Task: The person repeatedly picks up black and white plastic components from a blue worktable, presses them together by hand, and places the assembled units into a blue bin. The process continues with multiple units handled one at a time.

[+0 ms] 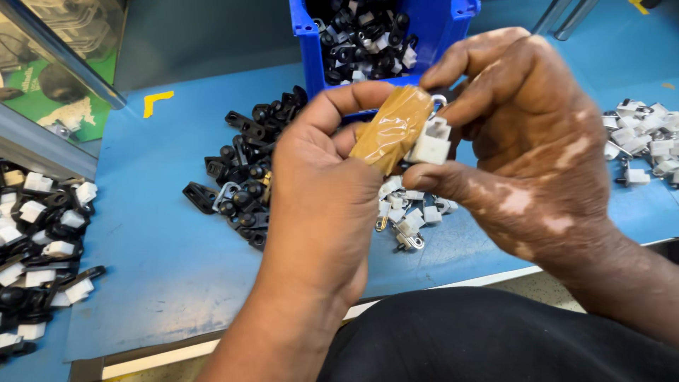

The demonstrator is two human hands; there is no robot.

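Blue plastic bin at back of blue table, full of black-and-white clips. Left hand, thumb wrapped in brown tape, and right hand both pinch small white plastic block above table. Loose black plastic clips piled left, small white pieces underneath.

Blue work mat over the bench. At the far edge, blue plastic bin filled with black and white clips. Left of centre, loose heap of black plastic clips. At the left border, pile of assembled black-and-white pieces. At the right border, cluster of white parts. Yellow corner mark on the mat.
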